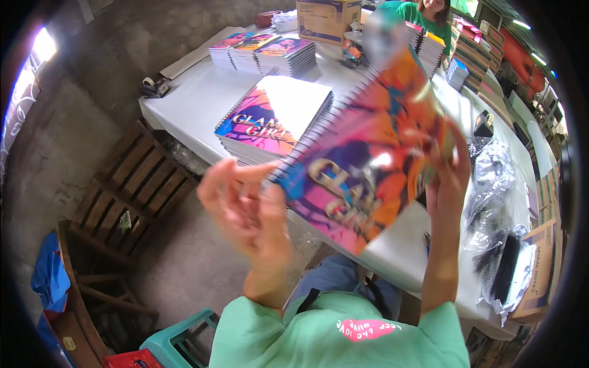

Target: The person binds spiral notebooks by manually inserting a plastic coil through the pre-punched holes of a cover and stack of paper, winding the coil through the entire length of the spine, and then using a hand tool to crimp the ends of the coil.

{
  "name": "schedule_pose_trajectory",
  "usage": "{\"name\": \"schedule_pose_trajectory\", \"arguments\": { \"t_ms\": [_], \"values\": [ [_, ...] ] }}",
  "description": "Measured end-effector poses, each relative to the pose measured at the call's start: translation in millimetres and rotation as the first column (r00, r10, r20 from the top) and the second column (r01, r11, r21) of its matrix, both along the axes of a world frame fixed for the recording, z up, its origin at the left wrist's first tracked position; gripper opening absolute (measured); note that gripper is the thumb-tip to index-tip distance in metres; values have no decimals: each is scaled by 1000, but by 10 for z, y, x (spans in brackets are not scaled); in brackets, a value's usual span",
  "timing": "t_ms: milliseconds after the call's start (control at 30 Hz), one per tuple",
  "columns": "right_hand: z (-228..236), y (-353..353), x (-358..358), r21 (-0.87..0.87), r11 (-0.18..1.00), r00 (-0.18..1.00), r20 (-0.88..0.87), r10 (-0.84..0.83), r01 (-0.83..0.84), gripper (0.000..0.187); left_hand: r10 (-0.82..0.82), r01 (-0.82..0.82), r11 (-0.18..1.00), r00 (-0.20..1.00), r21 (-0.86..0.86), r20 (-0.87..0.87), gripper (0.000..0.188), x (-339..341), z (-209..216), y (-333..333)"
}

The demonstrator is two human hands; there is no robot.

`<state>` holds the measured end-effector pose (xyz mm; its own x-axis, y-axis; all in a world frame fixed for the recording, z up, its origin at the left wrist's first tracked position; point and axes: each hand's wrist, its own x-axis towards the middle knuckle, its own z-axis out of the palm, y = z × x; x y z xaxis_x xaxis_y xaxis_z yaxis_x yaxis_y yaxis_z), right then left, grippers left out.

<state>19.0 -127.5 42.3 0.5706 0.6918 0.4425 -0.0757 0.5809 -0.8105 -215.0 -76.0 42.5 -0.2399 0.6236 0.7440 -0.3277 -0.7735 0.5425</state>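
A spiral notebook (356, 178) with a glossy orange, pink and purple cover is held up, tilted, in front of me. My right hand (448, 156) grips it by its right edge. At its lower left corner, beside the wire coil, my left hand (248, 205) pinches the notebook; motion smears these fingers somewhat. Behind it, on the white-covered table, stands a stack of like notebooks (264, 122), the top cover washed out by glare.
Further back on the table are several notebook stacks (285, 58) and a cardboard box (328, 21). Tape dispensers (154, 88) sit near the edges. Clear plastic (491, 178) and black wire coils (503, 264) lie at right. A teal stool (184, 337) stands below left. Another person (432, 18) is across the table.
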Motion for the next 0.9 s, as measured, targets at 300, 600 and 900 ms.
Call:
{"name": "schedule_pose_trajectory", "arguments": {
  "t_ms": [300,600,900],
  "values": [
    [1567,1660,40,-114,802,575,639,511,-586,29,272,-296,927,954,-230,-129,45,-657,-41,872],
    [928,2468,-1131,-273,810,-68,958,280,-519,65,-23,-7,888,998,-460,-58,68,-396,-589,1404],
    [-446,2230,-216,-200,963,975,94,204,-182,49,211,-200,929,978,-311,1,55,-187,-722,1655]
  ]
}}
